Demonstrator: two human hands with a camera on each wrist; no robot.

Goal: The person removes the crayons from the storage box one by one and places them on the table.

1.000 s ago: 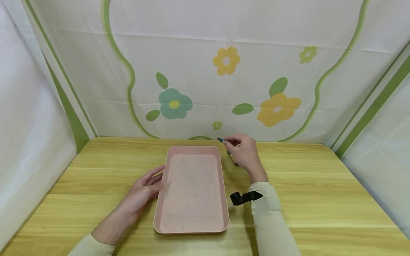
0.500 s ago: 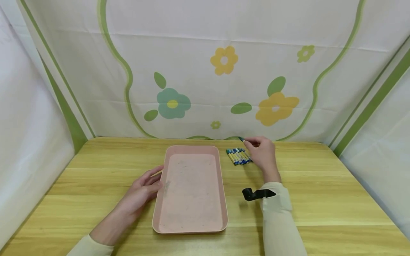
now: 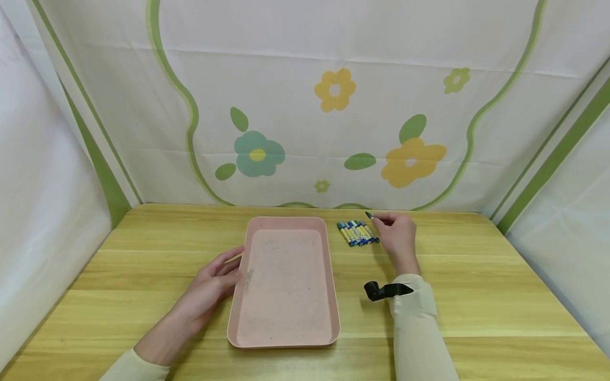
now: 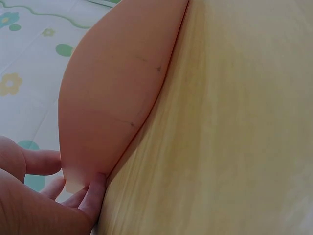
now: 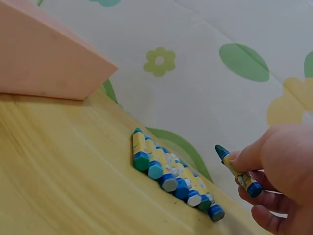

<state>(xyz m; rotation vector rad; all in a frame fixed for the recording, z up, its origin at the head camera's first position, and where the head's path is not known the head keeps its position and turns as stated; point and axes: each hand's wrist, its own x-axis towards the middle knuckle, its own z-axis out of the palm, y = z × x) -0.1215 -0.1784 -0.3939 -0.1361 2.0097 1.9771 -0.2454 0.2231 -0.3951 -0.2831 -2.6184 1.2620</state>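
Note:
My right hand [image 3: 399, 237] pinches a dark green crayon [image 5: 239, 172] with a yellow wrapper between thumb and fingers, its tip pointing up and to the left. Just left of that hand, several crayons [image 5: 155, 161] lie side by side in a slanted row on the table, their ends green, blue and white. A pink rectangular tray [image 3: 286, 286] stands in the middle, with a few small dark marks on its floor. Against its left side rests my left hand [image 3: 206, 293], fingers fairly straight. In the left wrist view those fingers [image 4: 95, 196] touch the tray's outer wall near the corner.
The wooden table [image 3: 476, 296] reaches back to a white cloth [image 3: 286, 63] printed with flowers. Similar cloth hangs at both sides. A black strap mount [image 3: 388, 290] sits on the right sleeve and juts toward the tray.
My right hand has moved right and slightly nearer with the crayon, passing from the tray's side of the row to its right end. The row is now uncovered; my left hand stays put.

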